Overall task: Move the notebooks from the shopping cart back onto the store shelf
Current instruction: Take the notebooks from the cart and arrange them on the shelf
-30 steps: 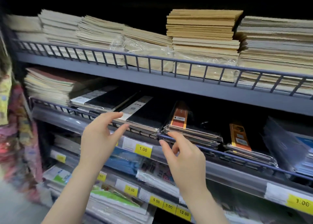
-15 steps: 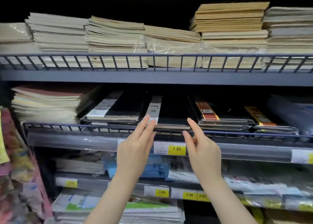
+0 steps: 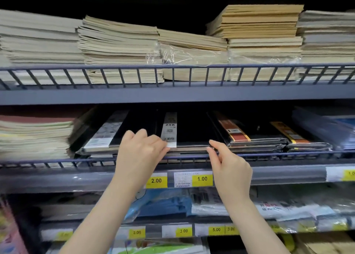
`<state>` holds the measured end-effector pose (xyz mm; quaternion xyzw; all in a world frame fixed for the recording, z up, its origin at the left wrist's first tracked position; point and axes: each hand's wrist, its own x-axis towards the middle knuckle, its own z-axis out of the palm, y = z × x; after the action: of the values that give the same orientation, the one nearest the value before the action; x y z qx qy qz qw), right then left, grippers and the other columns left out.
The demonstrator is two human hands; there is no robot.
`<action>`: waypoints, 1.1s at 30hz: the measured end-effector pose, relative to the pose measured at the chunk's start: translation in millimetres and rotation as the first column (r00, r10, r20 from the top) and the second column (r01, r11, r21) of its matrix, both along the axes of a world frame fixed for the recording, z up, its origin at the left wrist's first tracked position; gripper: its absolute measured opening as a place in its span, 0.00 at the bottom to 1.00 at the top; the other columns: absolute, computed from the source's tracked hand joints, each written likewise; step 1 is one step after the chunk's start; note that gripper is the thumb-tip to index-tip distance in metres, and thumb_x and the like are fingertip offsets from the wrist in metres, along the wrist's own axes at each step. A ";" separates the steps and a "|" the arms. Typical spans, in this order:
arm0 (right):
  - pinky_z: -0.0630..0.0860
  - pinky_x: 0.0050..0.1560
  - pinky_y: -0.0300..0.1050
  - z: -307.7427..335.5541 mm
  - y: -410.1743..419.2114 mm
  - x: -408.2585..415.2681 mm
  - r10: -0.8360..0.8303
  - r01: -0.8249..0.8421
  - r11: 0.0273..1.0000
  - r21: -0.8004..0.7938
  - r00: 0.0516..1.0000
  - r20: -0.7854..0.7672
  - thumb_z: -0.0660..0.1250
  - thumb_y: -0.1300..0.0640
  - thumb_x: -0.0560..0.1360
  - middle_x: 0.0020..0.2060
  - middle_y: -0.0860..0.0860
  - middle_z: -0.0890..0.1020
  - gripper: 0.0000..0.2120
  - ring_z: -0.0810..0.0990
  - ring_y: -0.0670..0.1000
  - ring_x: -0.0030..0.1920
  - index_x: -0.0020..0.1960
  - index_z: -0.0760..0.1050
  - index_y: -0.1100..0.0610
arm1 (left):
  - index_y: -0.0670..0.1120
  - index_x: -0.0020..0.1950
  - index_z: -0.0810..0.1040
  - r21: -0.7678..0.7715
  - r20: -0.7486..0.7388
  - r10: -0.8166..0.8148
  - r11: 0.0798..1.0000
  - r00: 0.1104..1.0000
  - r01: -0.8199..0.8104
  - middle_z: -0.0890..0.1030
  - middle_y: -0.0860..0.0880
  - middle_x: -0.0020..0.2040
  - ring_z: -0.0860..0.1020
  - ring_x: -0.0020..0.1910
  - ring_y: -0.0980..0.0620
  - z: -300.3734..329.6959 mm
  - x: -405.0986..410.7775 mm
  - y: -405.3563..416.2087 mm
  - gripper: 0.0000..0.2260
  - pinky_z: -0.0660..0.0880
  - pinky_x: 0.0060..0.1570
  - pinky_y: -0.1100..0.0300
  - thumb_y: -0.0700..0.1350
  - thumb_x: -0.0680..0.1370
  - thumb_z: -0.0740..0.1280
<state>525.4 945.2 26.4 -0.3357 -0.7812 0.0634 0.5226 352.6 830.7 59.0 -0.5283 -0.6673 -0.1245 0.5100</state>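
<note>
Both hands are now touching the flat, glossy black notebook (image 3: pixel 189 136). Left hand (image 3: pixel 139 155) is curling over its near-left corner; right hand (image 3: pixel 229 169) is pinching its near-right corner

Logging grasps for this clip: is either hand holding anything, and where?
Both hold the black notebook by its front edge: left hand at its left corner, right hand at its right.

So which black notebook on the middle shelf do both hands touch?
The black notebook with the white 25K strip; left hand and right hand touch its front corners.
</note>
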 end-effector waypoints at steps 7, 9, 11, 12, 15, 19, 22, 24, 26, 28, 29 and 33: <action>0.66 0.20 0.38 -3.0 1.5 -8.1 0.011 -0.010 0.999 0.033 0.999 -0.039 0.62 0.52 0.75 0.21 0.45 0.77 0.10 0.71 0.45 0.20 0.50 0.81 0.52 | 0.48 0.35 0.80 0.151 0.001 -0.082 0.985 0.997 0.081 0.80 0.54 0.32 0.69 0.29 0.49 -12.6 -2.8 7.9 0.10 0.60 0.33 0.57 0.48 0.75 0.68; 0.64 0.20 0.37 -3.8 1.9 -8.2 0.010 -0.009 0.999 0.031 0.999 -0.041 0.63 0.53 0.74 0.21 0.45 0.76 0.10 0.69 0.45 0.20 0.49 0.81 0.53 | 0.48 0.35 0.80 0.165 -0.005 -0.104 0.981 0.995 0.104 0.81 0.54 0.32 0.69 0.29 0.49 -12.3 -2.8 8.4 0.09 0.60 0.33 0.57 0.48 0.75 0.68; 0.61 0.20 0.35 -3.1 2.0 -7.5 0.006 -0.005 0.999 0.032 0.999 -0.035 0.63 0.53 0.74 0.20 0.45 0.75 0.10 0.67 0.45 0.19 0.49 0.81 0.53 | 0.48 0.36 0.80 0.171 -0.016 -0.110 0.979 0.994 0.111 0.80 0.54 0.32 0.69 0.29 0.49 -12.5 -3.0 8.6 0.10 0.59 0.33 0.57 0.48 0.75 0.68; 0.61 0.21 0.35 -2.4 1.7 -7.1 0.005 -0.004 0.999 0.032 0.999 -0.034 0.63 0.53 0.74 0.20 0.45 0.75 0.10 0.68 0.46 0.19 0.48 0.81 0.53 | 0.48 0.36 0.80 0.171 -0.025 -0.109 0.979 0.994 0.111 0.80 0.54 0.32 0.69 0.29 0.49 -12.9 -2.9 8.5 0.10 0.58 0.34 0.57 0.48 0.76 0.67; 0.64 0.20 0.38 -1.6 -0.2 -6.7 0.011 -0.010 1.000 0.027 1.000 -0.029 0.62 0.52 0.74 0.20 0.46 0.75 0.10 0.69 0.47 0.19 0.48 0.81 0.53 | 0.48 0.35 0.79 0.159 -0.039 -0.100 0.982 0.994 0.105 0.79 0.54 0.31 0.69 0.30 0.49 -13.6 -3.4 6.8 0.11 0.57 0.34 0.57 0.49 0.77 0.66; 0.61 0.20 0.35 0.3 -2.5 -5.6 0.018 -0.018 1.000 0.010 1.000 -0.014 0.61 0.51 0.75 0.21 0.45 0.76 0.12 0.69 0.46 0.19 0.49 0.81 0.53 | 0.49 0.36 0.79 0.105 -0.008 -0.111 0.988 0.994 0.112 0.80 0.55 0.32 0.70 0.30 0.49 -9.2 -1.6 4.7 0.11 0.59 0.34 0.58 0.50 0.77 0.65; 0.62 0.22 0.35 5.0 -13.7 -7.1 0.069 -0.071 0.997 -0.028 0.997 -0.047 0.64 0.50 0.75 0.21 0.45 0.72 0.14 0.67 0.45 0.21 0.57 0.78 0.55 | 0.51 0.42 0.82 0.148 0.175 -0.223 0.969 0.959 0.199 0.84 0.57 0.40 0.78 0.33 0.54 -0.2 2.7 -9.8 0.08 0.62 0.36 0.60 0.53 0.75 0.66; 0.64 0.25 0.35 10.5 -31.2 -12.5 0.172 -0.176 0.983 -0.047 0.982 -0.082 0.64 0.47 0.74 0.21 0.44 0.67 0.19 0.68 0.48 0.23 0.62 0.75 0.55 | 0.50 0.52 0.82 0.304 0.368 -0.282 0.937 0.886 0.172 0.83 0.57 0.50 0.80 0.45 0.60 5.0 0.1 -36.2 0.11 0.69 0.41 0.65 0.53 0.72 0.70; 0.62 0.26 0.31 15.9 -50.6 -23.9 0.251 -0.255 0.966 -0.045 0.966 -0.066 0.60 0.42 0.73 0.21 0.43 0.64 0.22 0.70 0.45 0.27 0.60 0.76 0.54 | 0.49 0.58 0.79 0.445 0.545 -0.286 0.895 0.788 0.018 0.81 0.56 0.55 0.78 0.51 0.60 4.7 -10.4 -69.6 0.17 0.70 0.48 0.69 0.51 0.71 0.73; 0.61 0.27 0.29 18.3 -63.4 -40.9 0.287 -0.288 0.957 -0.035 0.958 -0.018 0.56 0.38 0.72 0.19 0.42 0.63 0.25 0.67 0.40 0.23 0.57 0.78 0.53 | 0.48 0.60 0.78 0.431 0.692 -0.200 0.885 0.693 -0.175 0.82 0.51 0.55 0.80 0.49 0.52 1.4 -25.9 -96.6 0.20 0.70 0.46 0.64 0.51 0.70 0.73; 0.62 0.27 0.30 19.1 -67.9 -50.0 0.292 -0.291 0.956 -0.043 0.956 0.020 0.55 0.37 0.72 0.19 0.42 0.63 0.26 0.67 0.40 0.23 0.57 0.78 0.52 | 0.48 0.61 0.77 0.374 0.767 -0.147 0.893 0.624 -0.249 0.82 0.49 0.55 0.79 0.47 0.50 -0.7 -34.0 -104.4 0.22 0.69 0.45 0.61 0.53 0.70 0.72; 0.72 0.33 0.44 20.3 -76.0 -74.3 0.262 -0.240 0.961 -0.140 0.952 0.162 0.58 0.38 0.74 0.27 0.46 0.77 0.23 0.79 0.51 0.34 0.61 0.75 0.51 | 0.48 0.66 0.74 0.198 0.918 -0.103 0.956 0.384 -0.217 0.81 0.51 0.59 0.78 0.55 0.55 -13.3 -57.0 -108.3 0.28 0.69 0.51 0.62 0.59 0.70 0.70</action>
<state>451.0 869.2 46.7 -0.2683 -0.8560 0.1455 0.4172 295.6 722.5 45.7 -0.2671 -0.8297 -0.4730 0.1288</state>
